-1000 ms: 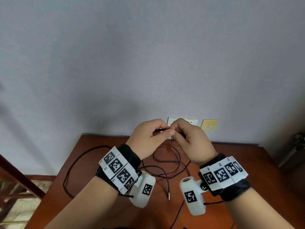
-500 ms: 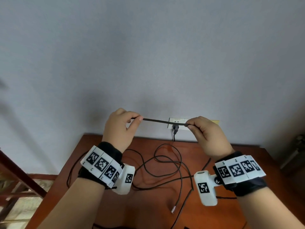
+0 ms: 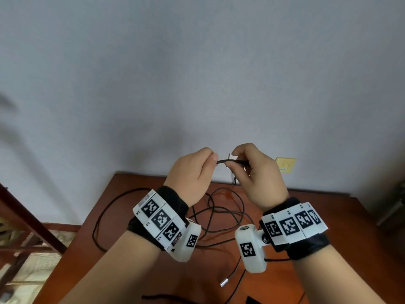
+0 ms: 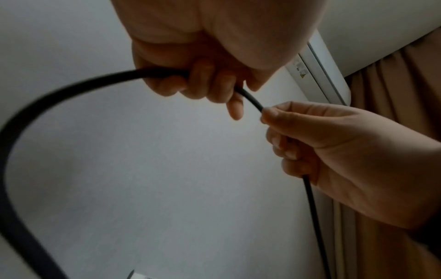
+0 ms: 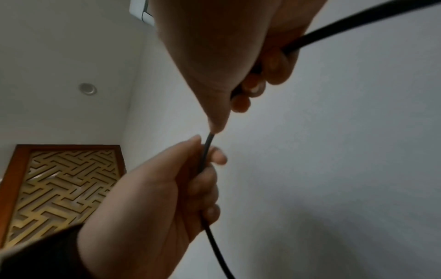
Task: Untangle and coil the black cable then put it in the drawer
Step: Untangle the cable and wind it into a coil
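The black cable [image 3: 222,161] runs in a short stretch between my two raised hands above the brown table [image 3: 328,216]. My left hand [image 3: 213,160] pinches it between thumb and curled fingers. My right hand [image 3: 230,163] grips it close by. In the left wrist view the cable [image 4: 71,88] leaves my left hand [image 4: 214,88] in a wide loop, and another length hangs below my right hand [image 4: 269,117]. The rest lies tangled [image 3: 219,212] on the table, with its metal end [image 3: 224,283] near the front. No drawer is in view.
A yellow wall plate [image 3: 286,164] sits on the grey wall behind my right hand. A dark wooden frame [image 3: 26,218] stands left of the table. An air conditioner [image 4: 322,66] and a brown curtain [image 4: 393,94] show high up.
Half a second ago my hands were apart with a taut stretch of cable between them. They have come back close together. The metal end has slid nearer the table's front.
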Demonstrator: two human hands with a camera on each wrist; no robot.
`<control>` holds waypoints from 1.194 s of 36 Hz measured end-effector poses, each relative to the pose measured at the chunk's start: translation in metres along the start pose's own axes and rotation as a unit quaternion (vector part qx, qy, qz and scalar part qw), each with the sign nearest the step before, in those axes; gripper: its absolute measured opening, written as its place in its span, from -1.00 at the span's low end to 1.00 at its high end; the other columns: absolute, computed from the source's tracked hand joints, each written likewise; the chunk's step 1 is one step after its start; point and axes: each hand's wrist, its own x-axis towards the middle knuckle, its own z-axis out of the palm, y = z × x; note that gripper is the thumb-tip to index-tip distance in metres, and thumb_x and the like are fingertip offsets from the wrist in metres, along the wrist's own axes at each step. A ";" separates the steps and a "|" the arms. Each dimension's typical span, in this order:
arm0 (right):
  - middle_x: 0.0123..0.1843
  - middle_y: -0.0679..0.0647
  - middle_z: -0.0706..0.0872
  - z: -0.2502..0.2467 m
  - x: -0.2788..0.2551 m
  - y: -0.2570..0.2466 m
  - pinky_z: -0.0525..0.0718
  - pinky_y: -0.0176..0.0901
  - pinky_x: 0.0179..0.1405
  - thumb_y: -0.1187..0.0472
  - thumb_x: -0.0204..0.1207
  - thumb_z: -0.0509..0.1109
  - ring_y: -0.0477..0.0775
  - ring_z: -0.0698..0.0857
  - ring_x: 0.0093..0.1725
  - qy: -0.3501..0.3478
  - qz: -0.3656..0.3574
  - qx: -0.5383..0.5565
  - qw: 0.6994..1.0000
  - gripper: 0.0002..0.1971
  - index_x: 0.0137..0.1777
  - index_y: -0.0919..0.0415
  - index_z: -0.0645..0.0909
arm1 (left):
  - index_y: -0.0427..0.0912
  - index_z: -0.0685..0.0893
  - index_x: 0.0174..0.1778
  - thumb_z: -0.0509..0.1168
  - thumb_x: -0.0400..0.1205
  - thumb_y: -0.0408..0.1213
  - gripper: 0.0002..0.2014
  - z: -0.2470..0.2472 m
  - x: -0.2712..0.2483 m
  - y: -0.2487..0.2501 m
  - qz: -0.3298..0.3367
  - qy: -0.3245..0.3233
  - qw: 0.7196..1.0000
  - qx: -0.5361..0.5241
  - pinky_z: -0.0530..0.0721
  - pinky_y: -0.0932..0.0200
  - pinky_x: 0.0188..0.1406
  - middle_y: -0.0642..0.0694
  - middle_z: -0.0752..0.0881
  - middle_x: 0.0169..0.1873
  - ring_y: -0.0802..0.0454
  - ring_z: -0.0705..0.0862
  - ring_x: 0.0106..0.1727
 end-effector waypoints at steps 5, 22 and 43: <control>-0.28 -0.05 0.63 -0.004 -0.007 0.012 0.54 -0.24 -0.31 -0.10 0.55 0.28 -0.13 0.56 -0.31 -0.027 0.004 -0.021 0.999 -0.70 -0.16 0.12 0.64 | -0.07 0.45 -0.50 0.20 0.63 0.10 -0.56 -0.003 -0.009 -0.013 -0.027 0.010 0.999 -0.019 0.27 0.25 -0.51 0.03 0.36 -0.64 0.06 0.41 -0.52; -0.19 -0.02 0.76 -0.030 -0.019 0.042 0.45 -0.60 -0.15 0.26 0.56 0.41 -0.28 0.61 -0.11 -0.010 0.101 -0.020 0.995 -0.91 -0.15 0.13 0.73 | -0.15 0.54 -0.52 0.34 0.61 0.00 -0.58 -0.035 -0.021 -0.049 -0.101 0.058 0.993 0.001 0.33 0.27 -0.44 -0.08 0.45 -0.61 0.01 0.48 -0.41; -0.18 -0.02 0.72 0.000 -0.023 -0.006 0.51 -0.54 -0.14 0.17 0.56 0.37 -0.16 0.64 -0.16 -0.005 0.040 0.009 0.999 -0.82 0.10 0.14 0.73 | -0.02 0.64 -0.10 0.14 0.72 -0.03 -0.77 0.001 -0.018 -0.001 -0.025 -0.037 0.999 -0.018 0.48 0.14 -0.33 0.07 0.61 -0.40 0.14 0.55 -0.36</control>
